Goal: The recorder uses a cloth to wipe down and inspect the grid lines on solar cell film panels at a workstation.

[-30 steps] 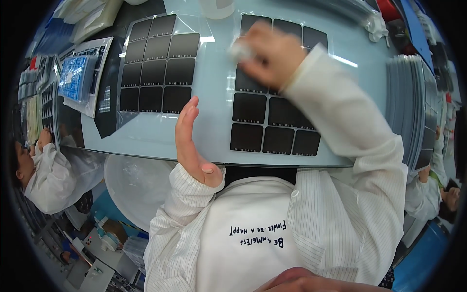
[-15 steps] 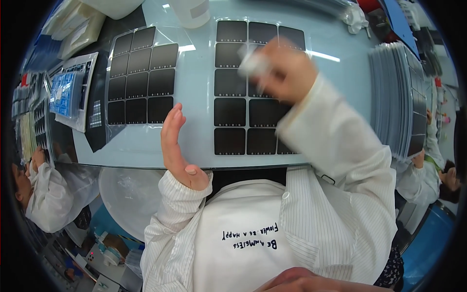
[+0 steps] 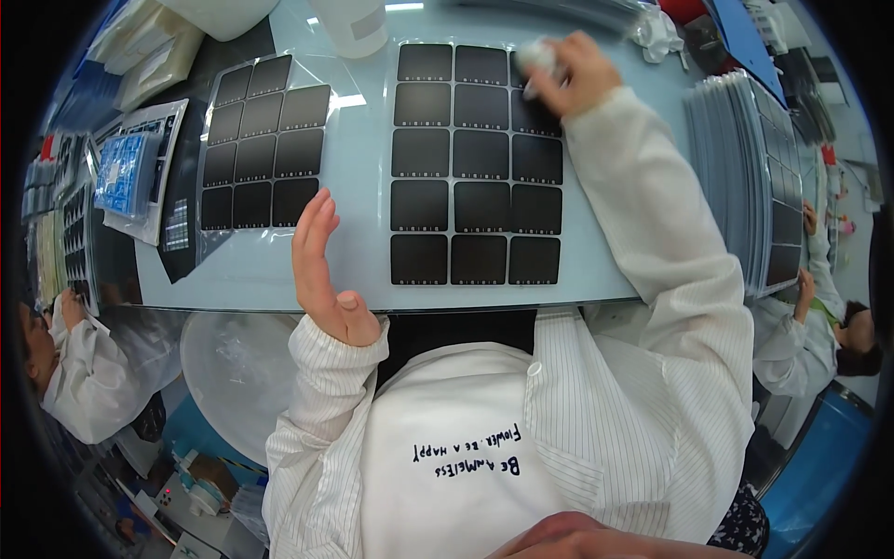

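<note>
Wad [image 3: 540, 67], white, pinched in my right hand [image 3: 585, 76] at far right corner of dark-squared sheet [image 3: 480, 155] on table [image 3: 358, 172]. Left hand [image 3: 324, 270] outstretched, holding nothing. Unbraced by left, sheet could slip if wad drags.

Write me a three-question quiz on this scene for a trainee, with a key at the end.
1. Short answer: Which hand holds the white wad?
2. True or false: The left hand is closed into a fist.
3. Count: How many rows make up the grid of dark squares in the middle of the table?

Key:
1. The right hand, over the grid's upper right corner.
2. False; it is held open.
3. Five.
</note>
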`<state>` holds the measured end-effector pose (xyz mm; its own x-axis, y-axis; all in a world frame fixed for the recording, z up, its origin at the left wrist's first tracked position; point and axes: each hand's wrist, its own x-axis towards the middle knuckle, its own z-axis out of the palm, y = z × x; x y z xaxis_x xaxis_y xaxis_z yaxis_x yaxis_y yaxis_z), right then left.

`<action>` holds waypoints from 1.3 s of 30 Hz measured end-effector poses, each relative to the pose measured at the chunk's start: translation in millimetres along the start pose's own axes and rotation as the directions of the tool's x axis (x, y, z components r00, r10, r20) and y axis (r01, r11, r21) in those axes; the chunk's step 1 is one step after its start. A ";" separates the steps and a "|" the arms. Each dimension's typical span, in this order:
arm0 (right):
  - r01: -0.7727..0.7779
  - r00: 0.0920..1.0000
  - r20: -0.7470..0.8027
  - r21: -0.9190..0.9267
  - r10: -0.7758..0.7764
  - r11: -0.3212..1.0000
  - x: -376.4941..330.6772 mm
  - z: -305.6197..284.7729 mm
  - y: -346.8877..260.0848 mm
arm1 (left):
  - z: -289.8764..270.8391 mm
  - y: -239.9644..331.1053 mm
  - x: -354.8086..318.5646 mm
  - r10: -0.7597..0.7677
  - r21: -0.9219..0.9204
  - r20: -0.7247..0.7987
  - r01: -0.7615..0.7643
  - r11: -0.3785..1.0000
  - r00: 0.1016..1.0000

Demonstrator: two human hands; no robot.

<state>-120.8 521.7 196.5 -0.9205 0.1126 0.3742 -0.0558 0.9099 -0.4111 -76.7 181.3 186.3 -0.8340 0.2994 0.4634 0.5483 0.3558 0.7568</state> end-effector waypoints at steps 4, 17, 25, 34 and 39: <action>0.281 0.870 0.343 0.248 -0.355 0.927 -70.8 -8.1 -98.6 | -8.0 2.0 -1.1 0.028 0.041 -0.021 -0.027 0.999 0.999; 0.450 0.811 0.271 0.274 -0.518 0.850 -118.2 -22.0 -121.4 | -5.0 2.4 -5.6 0.109 0.012 -0.025 -0.109 0.994 0.994; 0.058 0.972 0.205 0.278 -0.118 0.959 -140.3 -30.8 -95.5 | 0.3 5.5 -4.7 0.171 0.003 0.045 -0.171 0.985 0.984; -0.057 0.997 -0.040 0.172 0.065 0.983 -151.1 -36.7 -64.6 | 7.1 14.4 1.9 0.166 0.247 0.314 -0.249 0.936 0.935; 0.202 0.945 0.219 0.200 -0.245 0.959 -178.1 -46.2 -112.1 | 2.7 12.7 -1.3 0.156 0.264 0.326 -0.248 0.932 0.933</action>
<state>67.2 418.1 214.4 -0.9405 -0.2035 0.2721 -0.3167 0.8152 -0.4849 -68.4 187.8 194.1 -0.6721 0.6230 0.4002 0.7343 0.4910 0.4688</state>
